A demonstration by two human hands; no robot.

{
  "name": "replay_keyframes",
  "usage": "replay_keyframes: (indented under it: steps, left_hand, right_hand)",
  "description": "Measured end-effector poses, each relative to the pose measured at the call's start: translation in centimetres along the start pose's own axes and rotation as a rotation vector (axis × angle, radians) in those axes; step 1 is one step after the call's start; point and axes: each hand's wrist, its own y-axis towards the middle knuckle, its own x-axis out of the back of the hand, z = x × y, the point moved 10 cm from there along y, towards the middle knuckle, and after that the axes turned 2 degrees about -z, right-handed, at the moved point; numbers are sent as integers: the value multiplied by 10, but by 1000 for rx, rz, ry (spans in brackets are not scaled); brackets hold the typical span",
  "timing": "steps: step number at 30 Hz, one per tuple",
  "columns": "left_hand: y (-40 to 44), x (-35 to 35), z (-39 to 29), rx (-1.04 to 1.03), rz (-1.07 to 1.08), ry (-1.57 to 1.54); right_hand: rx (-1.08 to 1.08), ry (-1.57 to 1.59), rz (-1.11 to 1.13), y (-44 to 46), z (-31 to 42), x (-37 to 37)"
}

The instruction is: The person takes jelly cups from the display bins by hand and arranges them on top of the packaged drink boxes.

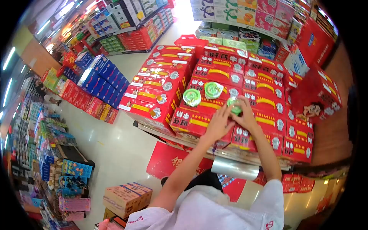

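Three round containers with green lids are on top of the stacked red boxes (218, 72). One green-lidded container (191, 97) sits at the left, and a second (213, 90) lies just right of it with a pale lid edge sticking out. Both of my hands are around the third container (234, 105). My left hand (220, 122) touches its left side with fingers close together. My right hand (245, 111) curls over its top and right side, covering part of it.
A roll of clear film (235, 168) hangs at the near edge of the red boxes. A cardboard carton (127, 197) stands on the floor at lower left. Blue boxes (104, 81) are stacked across the aisle at left. A larger red box (317, 94) stands at right.
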Motion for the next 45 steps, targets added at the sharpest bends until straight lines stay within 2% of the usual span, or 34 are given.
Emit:
replay_keyframes:
  steps: [3,13,17,19,23,31,34,35,37,45]
  left_hand:
    - [0,4,3,54,-4,-51]
    - [-2,11,8,129,-49,-205]
    - [-4,14,12,121,-168,-153]
    - [-6,11,20,230,-97,-185]
    - [-6,14,17,239,-102,-152]
    - [-6,24,0,71,-152,-187]
    - [-3,24,-7,5,-118,-81]
    - [-3,23,-8,-13,-127,-73]
    - [-2,18,2,70,-87,-77]
    - [-5,17,3,59,-91,-78]
  right_hand:
    - [-87,35,-7,6,-6,1]
    - [-96,-22,76,2,-5,-7]
    - [-54,-60,79,6,5,-7]
    - [-59,-118,62,5,4,-6]
    - [-46,-141,52,5,3,-6]
    - [-50,-166,14,10,7,3]
    - [-140,-96,69,8,-5,-1]
    - [-107,-95,48,9,-1,1]
    - [-87,-55,31,8,-5,-1]
    - [-101,-61,31,11,-2,1]
